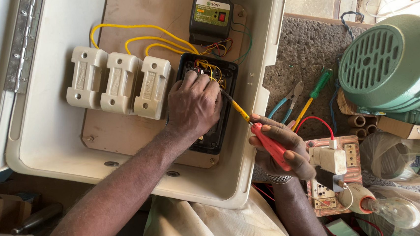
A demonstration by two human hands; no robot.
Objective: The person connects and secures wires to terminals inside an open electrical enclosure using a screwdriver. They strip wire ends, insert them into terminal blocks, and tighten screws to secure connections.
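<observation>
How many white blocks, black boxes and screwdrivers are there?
White fuse blocks: 3
Black boxes: 2
Screwdrivers: 2, red one in the right hand, green one lying apart
Total: 7

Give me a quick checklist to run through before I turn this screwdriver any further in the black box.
1. Screwdriver gripped firmly in right hand: ok.
2. Tip seated on a screw inside the black box: cannot tell, the left hand hides it.
3. Left hand steadying the box's parts: ok.
4. Yellow wires clear of the tip: cannot tell.
5. Power off: cannot tell.
6. Pliers within reach: ok.
</observation>
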